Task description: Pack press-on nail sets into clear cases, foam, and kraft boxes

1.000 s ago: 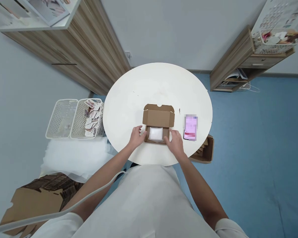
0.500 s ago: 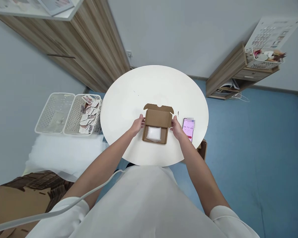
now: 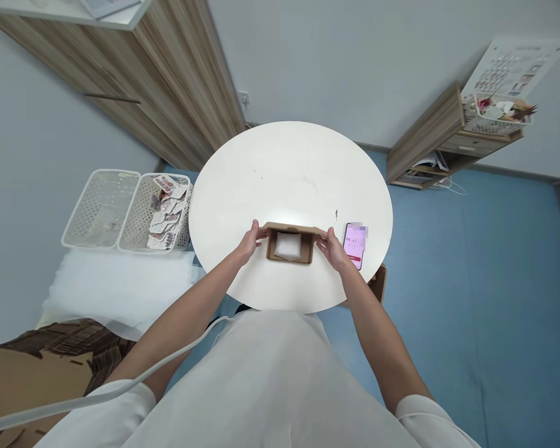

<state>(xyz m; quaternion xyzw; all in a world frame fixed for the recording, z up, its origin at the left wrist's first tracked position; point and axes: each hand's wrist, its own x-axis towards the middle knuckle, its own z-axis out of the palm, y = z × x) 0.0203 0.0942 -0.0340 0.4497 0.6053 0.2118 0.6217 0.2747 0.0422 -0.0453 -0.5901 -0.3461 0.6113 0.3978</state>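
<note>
A small brown cardboard box (image 3: 269,252) stands on the white round table in front of me, its lid (image 3: 293,227) tipped partway forward over the back. Inside lies a white wrapped packet (image 3: 288,246). My left hand (image 3: 249,241) is closed on the lid's left edge, thumb pointing up. At the opposite edge, my right hand (image 3: 332,247) grips the lid's right side with its fingers. Just right of that hand lies a phone (image 3: 354,246) with a lit pink timer screen.
The round table (image 3: 289,168) has a dark mark near the phone. At left stand white plastic baskets (image 3: 105,211), one with printed cards (image 3: 168,211), beside white sheeting (image 3: 121,286) and flat cardboard (image 3: 32,386). A cable (image 3: 177,358) crosses my left arm. A wooden cabinet (image 3: 448,134) stands at right.
The box lid has swung forward and down from standing upright, with both hands at its sides. My left hand has shifted slightly left and the right hand slightly lower.
</note>
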